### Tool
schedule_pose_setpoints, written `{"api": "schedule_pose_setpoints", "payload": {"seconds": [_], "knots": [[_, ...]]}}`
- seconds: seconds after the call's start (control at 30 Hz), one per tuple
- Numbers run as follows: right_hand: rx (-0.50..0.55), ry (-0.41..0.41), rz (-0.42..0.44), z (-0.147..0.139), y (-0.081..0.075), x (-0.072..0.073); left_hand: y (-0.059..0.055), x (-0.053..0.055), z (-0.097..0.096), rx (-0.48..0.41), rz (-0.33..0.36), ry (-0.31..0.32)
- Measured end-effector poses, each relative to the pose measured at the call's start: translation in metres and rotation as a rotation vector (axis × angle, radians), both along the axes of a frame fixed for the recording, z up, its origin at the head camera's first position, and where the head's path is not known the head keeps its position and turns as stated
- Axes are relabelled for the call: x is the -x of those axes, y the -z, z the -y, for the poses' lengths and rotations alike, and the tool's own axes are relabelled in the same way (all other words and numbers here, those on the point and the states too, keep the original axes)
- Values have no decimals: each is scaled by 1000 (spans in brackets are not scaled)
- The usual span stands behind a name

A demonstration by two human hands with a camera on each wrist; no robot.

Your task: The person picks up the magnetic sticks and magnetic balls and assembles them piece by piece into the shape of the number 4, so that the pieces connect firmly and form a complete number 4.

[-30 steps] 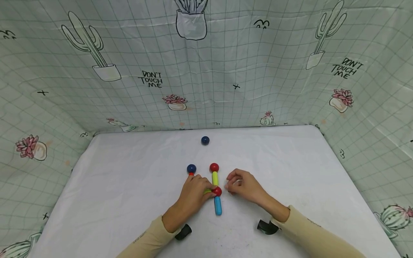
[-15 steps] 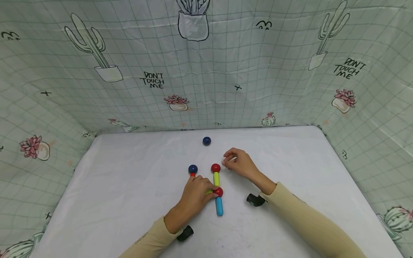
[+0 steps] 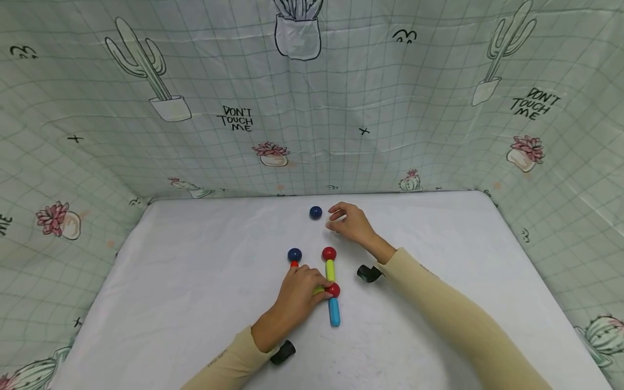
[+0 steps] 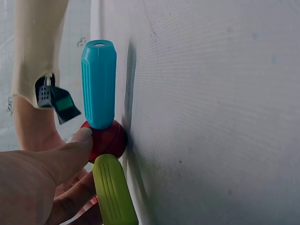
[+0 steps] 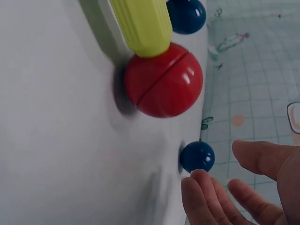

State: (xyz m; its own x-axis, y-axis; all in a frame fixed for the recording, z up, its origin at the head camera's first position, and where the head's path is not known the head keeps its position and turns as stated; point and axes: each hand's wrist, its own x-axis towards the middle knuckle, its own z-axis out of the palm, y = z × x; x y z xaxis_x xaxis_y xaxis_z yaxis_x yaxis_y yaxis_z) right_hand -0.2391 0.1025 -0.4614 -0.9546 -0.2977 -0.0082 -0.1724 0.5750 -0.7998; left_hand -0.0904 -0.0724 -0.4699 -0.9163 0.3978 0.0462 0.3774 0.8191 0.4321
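Observation:
My left hand (image 3: 298, 295) pinches a red ball (image 3: 333, 290) between thumb and fingers. Joined to that ball are a light-blue rod (image 4: 99, 84) toward me, a yellow-green rod (image 3: 330, 270) away from me and a second yellow-green rod (image 4: 114, 190) partly under the hand. Another red ball (image 5: 164, 80) caps the far rod. Beyond the left fingers, a dark-blue ball (image 3: 294, 254) sits on a red rod (image 3: 294, 264), mostly covered by the hand. My right hand (image 3: 353, 223) is just right of a loose dark-blue ball (image 3: 316, 213), fingers parted, holding nothing.
All pieces lie on a white-covered table (image 3: 205, 281). A cloth backdrop (image 3: 312, 97) with cactus drawings rises behind and at both sides. Black wrist cameras hang under both sleeves, the right camera (image 3: 369, 273) close to the rods.
My right hand has moved away from me, from beside the held red ball past the far red ball to the loose dark-blue ball. The left hand keeps its hold.

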Motion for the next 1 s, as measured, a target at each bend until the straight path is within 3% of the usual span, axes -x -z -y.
{"api": "schedule_pose_setpoints", "payload": {"seconds": [0.57,1.0], "knots": [[-89,-32,20,24,4,36,2,2,1,4,37,-10],[-180,-41,-6,40,6,49,1,7,4,-7,23,-2]]}}
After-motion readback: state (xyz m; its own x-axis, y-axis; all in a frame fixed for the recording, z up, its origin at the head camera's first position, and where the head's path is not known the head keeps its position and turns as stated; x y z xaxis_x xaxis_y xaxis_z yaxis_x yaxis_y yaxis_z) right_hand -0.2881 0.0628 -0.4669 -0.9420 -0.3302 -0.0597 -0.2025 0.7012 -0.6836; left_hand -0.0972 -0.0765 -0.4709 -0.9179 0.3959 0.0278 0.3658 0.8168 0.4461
